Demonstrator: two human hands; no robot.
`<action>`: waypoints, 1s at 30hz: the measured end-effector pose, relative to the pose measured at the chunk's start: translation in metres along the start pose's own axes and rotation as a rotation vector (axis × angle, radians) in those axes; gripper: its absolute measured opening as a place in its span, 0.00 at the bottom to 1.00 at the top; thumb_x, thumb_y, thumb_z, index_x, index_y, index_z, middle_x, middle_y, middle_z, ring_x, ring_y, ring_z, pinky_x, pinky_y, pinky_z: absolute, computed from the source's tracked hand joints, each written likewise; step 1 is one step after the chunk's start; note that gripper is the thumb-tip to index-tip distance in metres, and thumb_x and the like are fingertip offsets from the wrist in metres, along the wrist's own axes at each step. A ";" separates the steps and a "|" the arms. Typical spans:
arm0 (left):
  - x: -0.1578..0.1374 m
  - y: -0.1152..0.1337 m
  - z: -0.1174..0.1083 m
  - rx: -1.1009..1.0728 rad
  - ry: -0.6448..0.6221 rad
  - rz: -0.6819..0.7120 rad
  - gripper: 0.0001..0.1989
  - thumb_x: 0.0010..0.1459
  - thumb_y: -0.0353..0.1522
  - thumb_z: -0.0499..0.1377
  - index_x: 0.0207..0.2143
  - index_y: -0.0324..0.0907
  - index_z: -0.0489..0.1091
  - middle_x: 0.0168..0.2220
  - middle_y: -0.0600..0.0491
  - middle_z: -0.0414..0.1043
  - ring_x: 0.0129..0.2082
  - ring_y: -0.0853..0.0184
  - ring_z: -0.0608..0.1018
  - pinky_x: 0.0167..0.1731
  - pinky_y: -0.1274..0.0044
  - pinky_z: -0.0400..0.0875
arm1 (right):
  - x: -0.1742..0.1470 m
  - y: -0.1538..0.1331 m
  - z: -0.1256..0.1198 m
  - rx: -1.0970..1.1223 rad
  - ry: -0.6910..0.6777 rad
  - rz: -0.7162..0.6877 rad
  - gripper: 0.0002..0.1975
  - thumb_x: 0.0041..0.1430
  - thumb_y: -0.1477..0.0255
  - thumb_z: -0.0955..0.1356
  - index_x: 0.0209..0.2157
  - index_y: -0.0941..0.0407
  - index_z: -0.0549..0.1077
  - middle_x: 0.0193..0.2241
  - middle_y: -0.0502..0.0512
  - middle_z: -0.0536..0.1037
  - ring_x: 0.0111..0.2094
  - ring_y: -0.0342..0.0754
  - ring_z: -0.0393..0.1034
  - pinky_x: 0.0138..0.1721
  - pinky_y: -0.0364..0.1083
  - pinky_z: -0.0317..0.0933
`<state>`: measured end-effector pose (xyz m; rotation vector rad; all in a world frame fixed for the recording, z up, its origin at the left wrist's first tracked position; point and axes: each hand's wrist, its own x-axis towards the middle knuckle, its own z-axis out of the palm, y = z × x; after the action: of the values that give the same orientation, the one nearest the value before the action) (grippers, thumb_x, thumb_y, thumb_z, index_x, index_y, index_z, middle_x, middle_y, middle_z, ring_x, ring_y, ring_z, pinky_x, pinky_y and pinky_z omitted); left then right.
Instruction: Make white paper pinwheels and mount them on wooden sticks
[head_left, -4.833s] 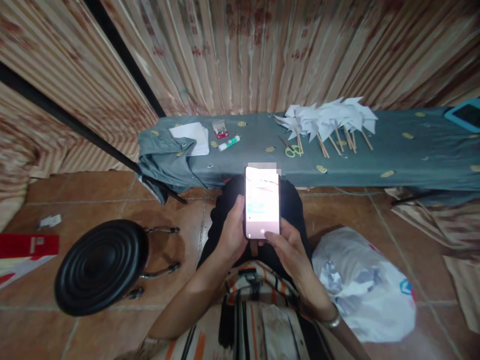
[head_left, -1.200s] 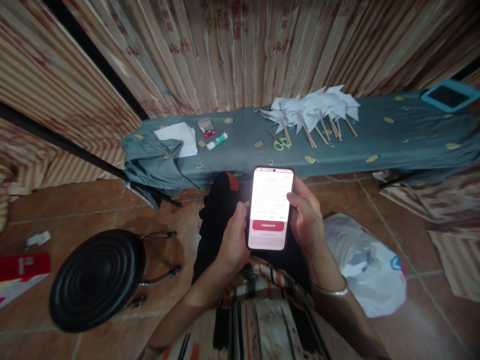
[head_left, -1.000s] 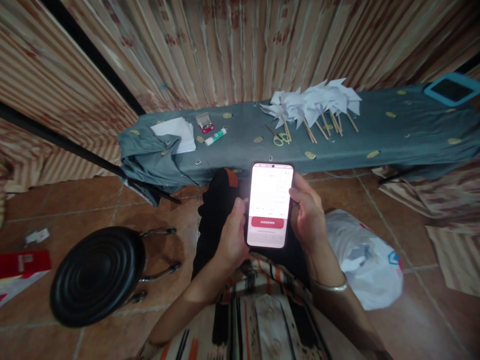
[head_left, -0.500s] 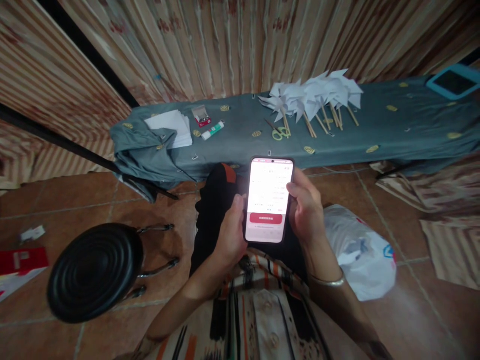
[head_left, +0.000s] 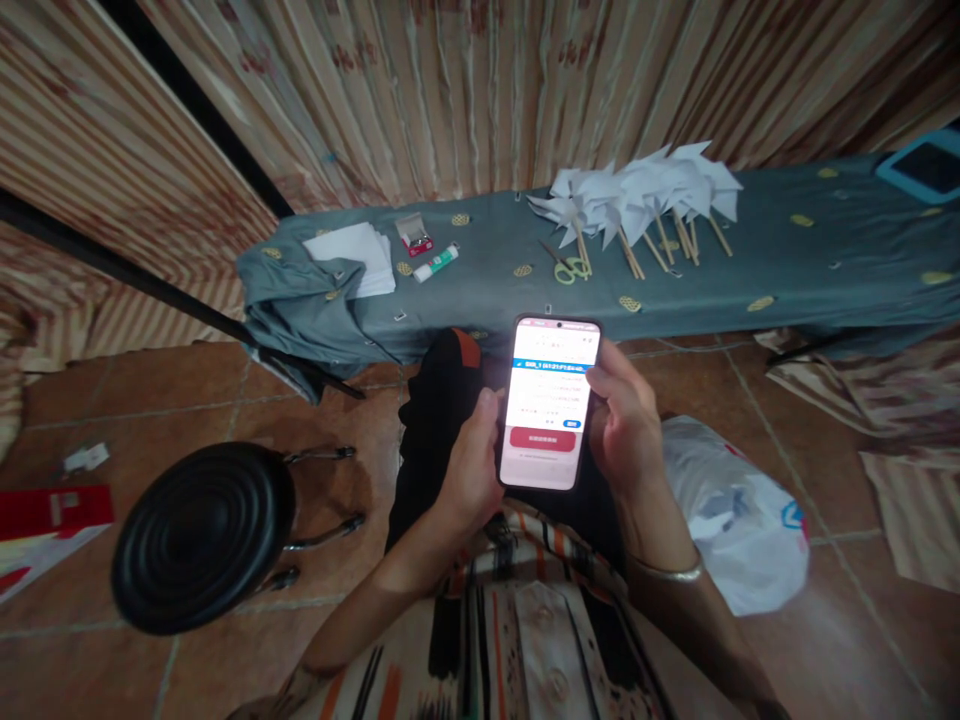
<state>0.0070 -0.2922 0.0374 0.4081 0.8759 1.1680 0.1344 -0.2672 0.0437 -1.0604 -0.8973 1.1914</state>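
A lit smartphone [head_left: 550, 403] is held upright over my lap, its screen facing me with a blue highlighted row and a red button; the text is too small to read. My left hand [head_left: 474, 455] grips its left edge, the thumb along the side. On the other edge, my right hand [head_left: 627, 420] is closed around the phone, its thumb touching the screen's right side near the blue row. The fingers behind the phone are hidden. Beyond it, several white paper pinwheels [head_left: 645, 195] on wooden sticks lie on a cloth-covered bench [head_left: 697, 295].
Green-handled scissors [head_left: 571, 269], a glue stick [head_left: 436, 263], a small red box [head_left: 415, 236] and white paper sheets [head_left: 356, 250] lie on the bench. A blue-framed tablet-like device [head_left: 924, 168] is far right. On the floor are a black stool [head_left: 206, 535] and a plastic bag [head_left: 739, 520].
A blue row and a small blue button have appeared on the phone's screen. The whole view has shifted slightly, so things appear further right. Both hands keep their hold.
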 end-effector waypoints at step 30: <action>0.003 0.005 -0.004 0.044 -0.015 0.110 0.25 0.60 0.52 0.57 0.41 0.39 0.76 0.40 0.47 0.82 0.50 0.53 0.80 0.47 0.67 0.75 | -0.026 0.024 -0.006 -0.028 -0.119 0.071 0.16 0.59 0.65 0.69 0.49 0.50 0.75 0.48 0.51 0.82 0.51 0.58 0.75 0.50 0.54 0.69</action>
<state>0.0009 -0.2878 0.0372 0.5054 0.8760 1.2463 0.1292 -0.2932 0.0186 -1.0595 -0.9772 1.3156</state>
